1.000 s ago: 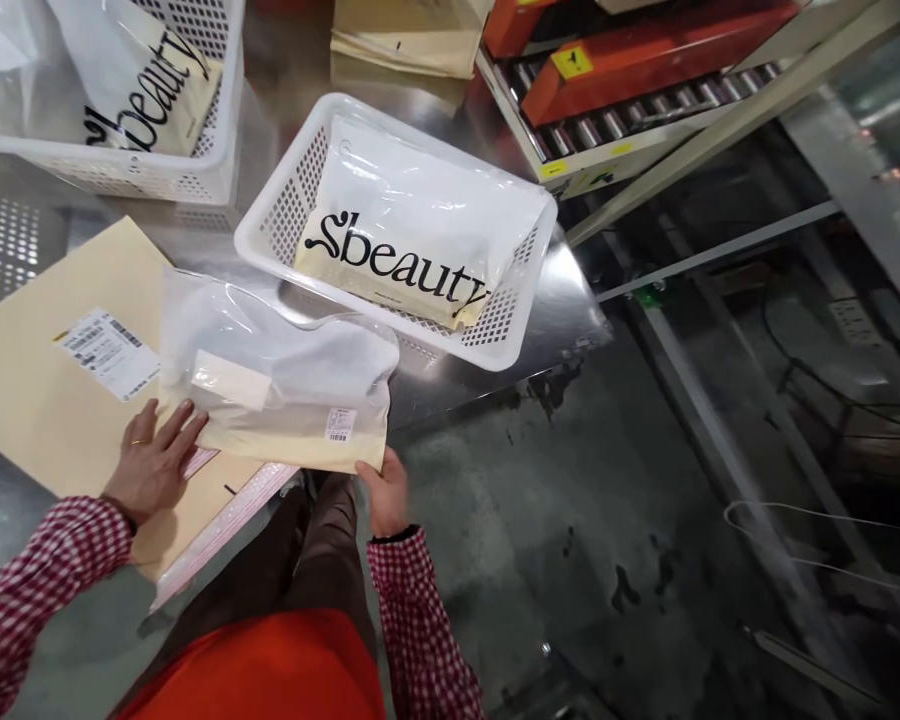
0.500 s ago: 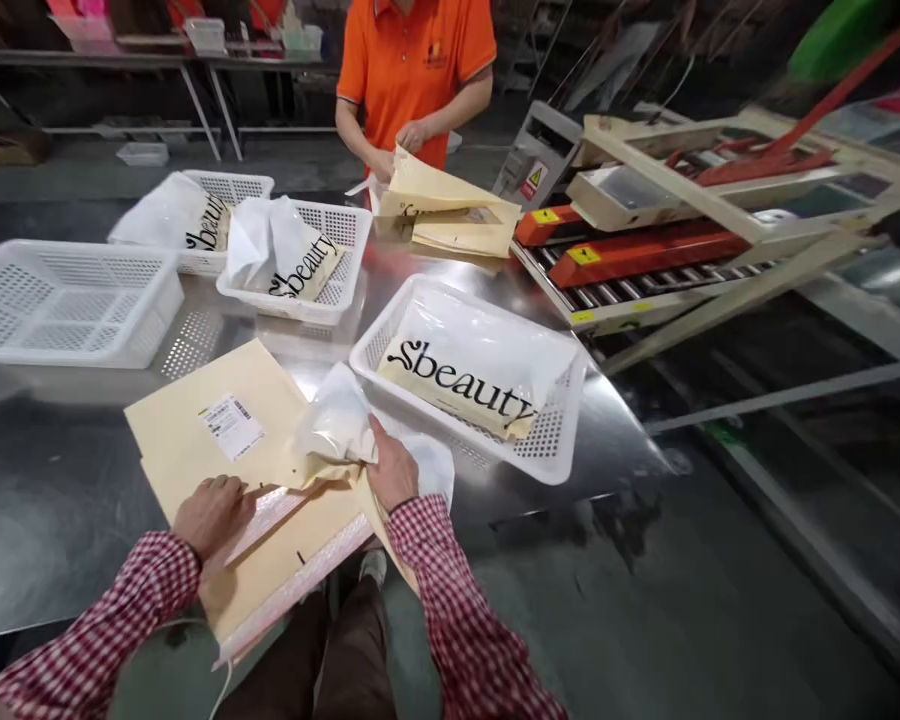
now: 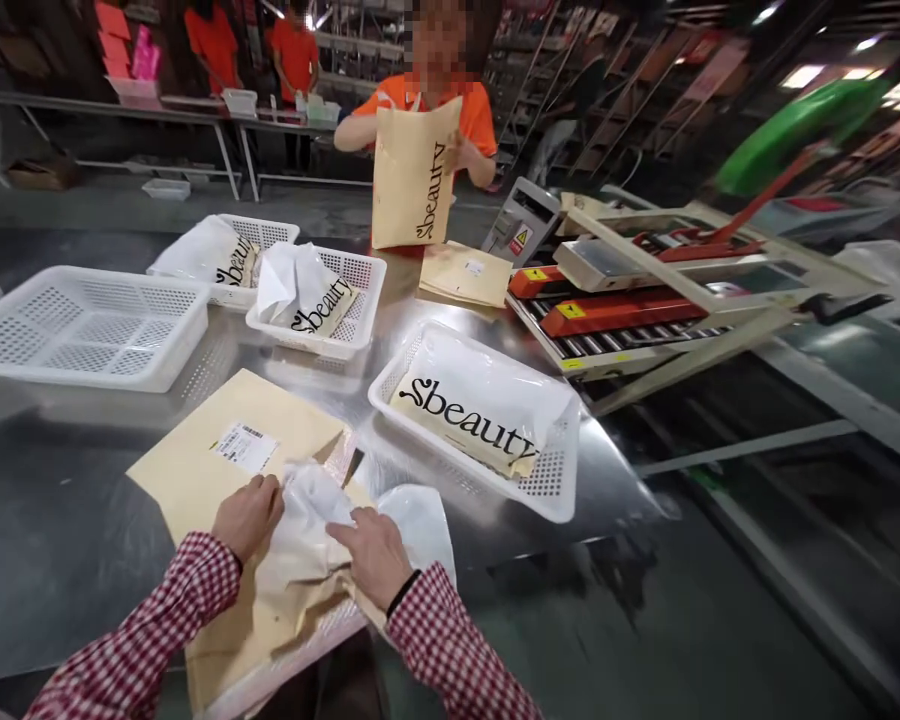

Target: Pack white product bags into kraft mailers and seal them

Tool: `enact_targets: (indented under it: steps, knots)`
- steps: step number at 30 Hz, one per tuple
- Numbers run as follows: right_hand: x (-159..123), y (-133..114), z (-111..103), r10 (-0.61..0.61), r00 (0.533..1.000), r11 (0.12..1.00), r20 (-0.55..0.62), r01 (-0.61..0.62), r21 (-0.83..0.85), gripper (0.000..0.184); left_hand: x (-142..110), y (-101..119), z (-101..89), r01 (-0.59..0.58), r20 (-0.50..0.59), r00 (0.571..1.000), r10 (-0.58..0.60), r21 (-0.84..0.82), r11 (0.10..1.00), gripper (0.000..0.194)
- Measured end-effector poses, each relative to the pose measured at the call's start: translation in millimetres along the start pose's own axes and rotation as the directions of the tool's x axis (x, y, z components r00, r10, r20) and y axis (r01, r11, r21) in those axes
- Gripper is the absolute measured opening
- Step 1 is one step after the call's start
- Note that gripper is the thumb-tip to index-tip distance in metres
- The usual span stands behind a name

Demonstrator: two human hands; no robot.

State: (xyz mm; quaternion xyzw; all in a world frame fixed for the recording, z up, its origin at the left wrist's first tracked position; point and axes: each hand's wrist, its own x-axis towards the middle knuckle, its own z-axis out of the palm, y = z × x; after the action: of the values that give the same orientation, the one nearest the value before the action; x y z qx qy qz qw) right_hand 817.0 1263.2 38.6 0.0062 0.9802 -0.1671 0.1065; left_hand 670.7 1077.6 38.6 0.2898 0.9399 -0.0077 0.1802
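Observation:
A crumpled white plastic bag (image 3: 300, 550) with a cream lower part lies between my hands, across the padded envelopes. My left hand (image 3: 249, 518) is closed, its curled fingers gripping the bag's left side. On the other side my right hand (image 3: 375, 558) grips the bag, the index finger reaching across its top. Underneath are stacked cream padded envelopes (image 3: 184, 465), overhanging the near table edge. Their bubble lining shows at the open edges. A printed white label (image 3: 246, 447) is on the upper one. Another white plastic piece (image 3: 420, 525) sticks out right of my right hand.
Beyond my hands, a white basket (image 3: 562, 490) holds a lettered bag (image 3: 465, 410). Two more filled baskets (image 3: 356, 340) and an unfilled basket (image 3: 82, 375) stand to the left. Across the metal table, a co-worker (image 3: 484, 120) holds up an envelope (image 3: 412, 180). A roller conveyor (image 3: 607, 350) adjoins the right.
My left hand has moved from the envelope's opening to the white bag. The bag has come nearer and lies flatter. The co-worker has raised an envelope upright. The view has tilted up.

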Motion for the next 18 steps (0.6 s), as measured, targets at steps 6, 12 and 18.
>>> enact_targets:
  steps: [6,12,18]
  knots:
    - [24.3,16.9,-22.6,0.02,0.985,1.0,0.169,-0.017,-0.017,0.048,-5.8,7.4,-4.3,-0.11,0.018,0.994,0.109,0.114,0.987,0.033]
    - [35.5,17.9,-27.6,0.511,0.842,0.858,-0.172,-0.49,0.153,0.054,-12.4,28.1,-19.5,-0.244,0.116,0.967,0.228,0.144,0.959,0.032]
    - [53.1,-26.8,7.5,0.276,0.958,0.907,-0.073,-0.235,0.348,0.048,-3.5,55.0,4.0,-0.308,-0.015,0.951,0.31,-0.176,0.935,0.011]
